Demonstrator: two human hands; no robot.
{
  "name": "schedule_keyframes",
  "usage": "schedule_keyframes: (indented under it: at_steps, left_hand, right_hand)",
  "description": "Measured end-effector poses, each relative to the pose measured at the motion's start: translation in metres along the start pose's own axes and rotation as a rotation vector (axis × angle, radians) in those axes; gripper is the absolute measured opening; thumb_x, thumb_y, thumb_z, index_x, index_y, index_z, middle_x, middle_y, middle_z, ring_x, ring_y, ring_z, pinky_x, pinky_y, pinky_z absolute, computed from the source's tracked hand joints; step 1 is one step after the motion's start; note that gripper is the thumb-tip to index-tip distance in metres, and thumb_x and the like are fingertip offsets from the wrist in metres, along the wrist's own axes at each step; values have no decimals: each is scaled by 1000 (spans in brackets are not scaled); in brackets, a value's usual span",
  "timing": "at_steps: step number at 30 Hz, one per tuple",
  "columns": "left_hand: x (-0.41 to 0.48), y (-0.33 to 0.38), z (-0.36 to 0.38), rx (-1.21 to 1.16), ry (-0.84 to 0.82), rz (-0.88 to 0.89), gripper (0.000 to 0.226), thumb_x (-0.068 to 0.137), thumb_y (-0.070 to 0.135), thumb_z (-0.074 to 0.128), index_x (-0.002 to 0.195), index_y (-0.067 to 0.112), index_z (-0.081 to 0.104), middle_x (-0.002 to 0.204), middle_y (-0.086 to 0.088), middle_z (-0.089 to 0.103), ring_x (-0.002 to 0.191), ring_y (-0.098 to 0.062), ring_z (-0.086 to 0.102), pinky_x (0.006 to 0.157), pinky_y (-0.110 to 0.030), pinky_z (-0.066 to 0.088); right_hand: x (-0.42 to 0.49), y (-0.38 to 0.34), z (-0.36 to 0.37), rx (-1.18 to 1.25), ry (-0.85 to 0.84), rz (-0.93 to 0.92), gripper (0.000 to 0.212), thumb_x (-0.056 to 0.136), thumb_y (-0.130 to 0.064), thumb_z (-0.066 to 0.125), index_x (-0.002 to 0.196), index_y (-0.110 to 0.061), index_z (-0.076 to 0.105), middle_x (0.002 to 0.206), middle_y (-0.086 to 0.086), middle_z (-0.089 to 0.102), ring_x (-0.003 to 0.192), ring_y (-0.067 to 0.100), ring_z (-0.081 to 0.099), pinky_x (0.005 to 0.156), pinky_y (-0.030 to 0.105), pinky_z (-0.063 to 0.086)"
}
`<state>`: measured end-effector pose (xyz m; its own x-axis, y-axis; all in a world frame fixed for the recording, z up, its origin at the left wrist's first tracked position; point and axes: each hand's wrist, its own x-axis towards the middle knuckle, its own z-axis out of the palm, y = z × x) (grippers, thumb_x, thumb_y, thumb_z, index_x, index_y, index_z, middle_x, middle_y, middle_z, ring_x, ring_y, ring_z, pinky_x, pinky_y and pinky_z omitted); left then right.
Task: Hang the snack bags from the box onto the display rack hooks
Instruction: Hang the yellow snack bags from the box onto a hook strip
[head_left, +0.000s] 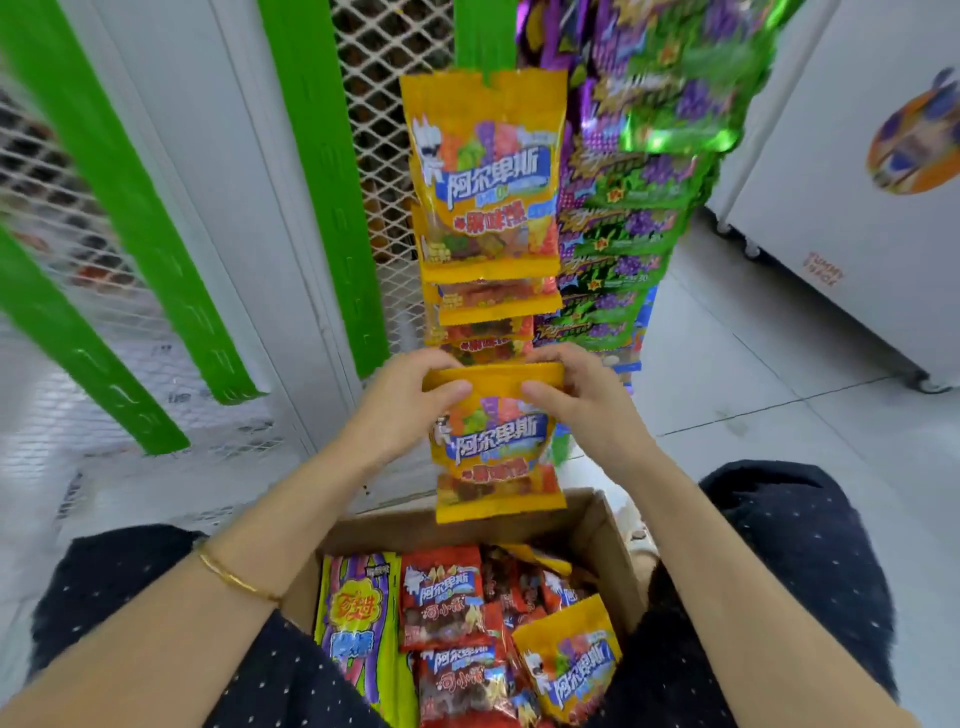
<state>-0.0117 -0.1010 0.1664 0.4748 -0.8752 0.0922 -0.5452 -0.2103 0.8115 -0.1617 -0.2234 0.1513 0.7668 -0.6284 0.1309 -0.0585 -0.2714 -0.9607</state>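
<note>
A yellow gummy bag hangs upright between my hands, above the cardboard box. My left hand pinches its top left corner and my right hand pinches its top right corner. Just above it, a column of the same yellow bags hangs on the rack, one below another. The hook itself is hidden behind the bags. In the box lie red bags, another yellow bag and a green-and-purple lollipop bag.
Green and purple grape bags hang in a column right of the yellow ones. Green uprights and white wire mesh form the rack. A white cabinet on castors stands at the right on the tiled floor. My knees flank the box.
</note>
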Motion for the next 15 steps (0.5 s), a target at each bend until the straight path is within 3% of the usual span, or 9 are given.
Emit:
schedule_keyframes:
  at_steps: [2,4,6,8,12,15]
  left_hand:
    - [14,27,-24,-13,23,37,12,87,14,63,80,24,60,76,9,60,76,-15,58,75,-33,47]
    - [33,60,-51,-39,118,111,8,86,14,64,86,22,62,83,10,61,77,-7,58,74,-22,47]
    - [57,92,-80,-62,337,214,15,85,16,65,98,20,61,95,6,62,82,-3,57,74,-19,45]
    - [80,121,-104,-48,514,283,25,87,18,63,111,18,56,108,2,59,92,-6,56,82,-22,44]
    - [116,163,-125,-74,533,321,25,92,17,57,115,8,52,103,-1,58,87,-6,54,70,-4,41]
    - [131,179,-130,-64,501,298,20,92,21,56,107,8,53,97,-6,59,86,-16,56,71,-19,46]
  right_hand:
    - [11,-32,-2,-49,92,-171,32,88,-8,61,100,-37,56,94,-21,57,82,-3,56,71,18,45]
    - [25,-69,-9,-86,179,-319,36,89,-4,59,106,-35,53,87,-24,55,69,0,53,63,17,44]
    - [41,-101,-18,-130,243,-418,32,88,-3,58,96,-33,50,68,-25,51,53,5,42,53,17,37]
    - [58,-128,-28,-210,269,-486,26,88,0,57,86,-26,52,60,-24,49,50,3,37,49,12,29]
    - [88,-165,-37,-266,285,-539,19,89,5,52,91,-10,65,70,-28,56,69,-16,52,62,3,36]
    - [110,-181,-36,-297,328,-580,21,90,4,49,94,-9,65,87,-22,57,83,-14,52,75,1,36]
